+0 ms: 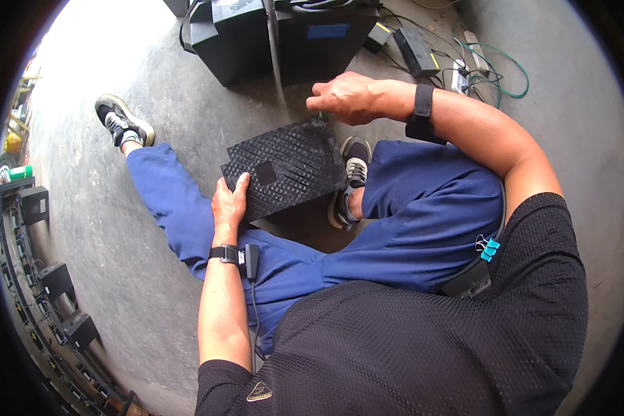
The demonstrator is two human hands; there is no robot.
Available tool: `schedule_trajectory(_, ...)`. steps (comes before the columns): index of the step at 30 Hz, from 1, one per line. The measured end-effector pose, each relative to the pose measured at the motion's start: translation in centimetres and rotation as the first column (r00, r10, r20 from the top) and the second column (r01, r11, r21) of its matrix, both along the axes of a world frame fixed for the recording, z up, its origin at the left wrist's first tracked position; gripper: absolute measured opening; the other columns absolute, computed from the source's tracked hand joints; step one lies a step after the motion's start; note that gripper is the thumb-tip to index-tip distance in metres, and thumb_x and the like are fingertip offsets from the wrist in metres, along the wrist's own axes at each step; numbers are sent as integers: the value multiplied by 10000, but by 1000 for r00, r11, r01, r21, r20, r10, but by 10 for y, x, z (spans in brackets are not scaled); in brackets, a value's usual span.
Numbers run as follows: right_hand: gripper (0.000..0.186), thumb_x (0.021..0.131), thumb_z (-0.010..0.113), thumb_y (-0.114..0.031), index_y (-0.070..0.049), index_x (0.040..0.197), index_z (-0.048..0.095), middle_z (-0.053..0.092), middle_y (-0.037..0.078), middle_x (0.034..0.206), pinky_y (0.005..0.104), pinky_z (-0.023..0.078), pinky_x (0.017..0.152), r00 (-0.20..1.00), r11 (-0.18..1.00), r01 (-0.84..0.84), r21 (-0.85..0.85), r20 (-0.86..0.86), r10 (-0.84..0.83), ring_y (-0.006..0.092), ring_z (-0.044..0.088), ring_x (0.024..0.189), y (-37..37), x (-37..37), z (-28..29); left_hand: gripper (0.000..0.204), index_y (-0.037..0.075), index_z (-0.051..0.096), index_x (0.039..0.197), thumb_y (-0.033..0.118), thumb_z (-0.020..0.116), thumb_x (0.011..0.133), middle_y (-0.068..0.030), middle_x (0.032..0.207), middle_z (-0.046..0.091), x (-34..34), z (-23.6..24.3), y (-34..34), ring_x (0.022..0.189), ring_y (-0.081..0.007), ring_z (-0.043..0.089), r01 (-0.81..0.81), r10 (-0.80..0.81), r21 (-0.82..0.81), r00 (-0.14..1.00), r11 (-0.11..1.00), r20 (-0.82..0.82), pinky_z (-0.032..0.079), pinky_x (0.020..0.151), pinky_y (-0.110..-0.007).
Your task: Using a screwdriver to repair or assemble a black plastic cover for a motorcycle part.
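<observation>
A black panel [305, 163] with a raised tread pattern and a small smooth square on it is tilted between my legs. My left hand [227, 204] grips its near left corner, thumb on top and fingers underneath. Above the panel's far right corner, my right hand [347, 98] is closed, its fingers curled in. What sits in those fingers is mostly hidden; only a small greenish bit shows below them. A shoe [353, 170] stands just right of the panel.
A large black machine housing [243, 48] and a grey metal pole [274, 48] stand ahead. Black boxes [416, 52], a power strip [460, 76] and a green cable [523, 80] lie at the far right. A rack with black units [55, 279] lines the left.
</observation>
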State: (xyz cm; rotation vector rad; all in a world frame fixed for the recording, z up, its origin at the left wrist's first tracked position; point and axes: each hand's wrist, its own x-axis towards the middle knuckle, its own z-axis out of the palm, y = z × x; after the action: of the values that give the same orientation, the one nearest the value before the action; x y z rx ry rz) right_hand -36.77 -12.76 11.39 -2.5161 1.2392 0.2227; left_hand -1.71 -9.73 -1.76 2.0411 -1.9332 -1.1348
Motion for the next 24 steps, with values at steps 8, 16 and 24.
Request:
schedule_trajectory(8,221,831,657,-153,-35,998,571,658,157,930,488,537,744,1000,1000,18,-15,10,-18,386,663,878,1,-1,-5,738,-34,574,1146,640,608,849,-304,1133,642,-2,7,3,1112,-454,596,-14,14,-18,1000,1000,16,460,947,-483)
schedule_trajectory(16,314,875,665,-300,-6,934,572,686,164,839,477,535,733,998,998,38,-41,-41,-40,401,670,852,-1,-7,-12,716,-10,584,1152,635,621,842,-281,1128,657,-5,7,1,1111,-433,608,-24,23,4,1000,1000,12,463,949,-479)
schedule_trajectory(24,282,839,708,-198,-7,971,548,668,176,912,485,522,757,959,978,167,126,-250,-131,391,660,900,-5,3,0,722,-11,579,1161,636,618,845,-275,1141,654,1,5,3,1112,-431,605,-26,26,-2,1000,1000,3,460,953,-476)
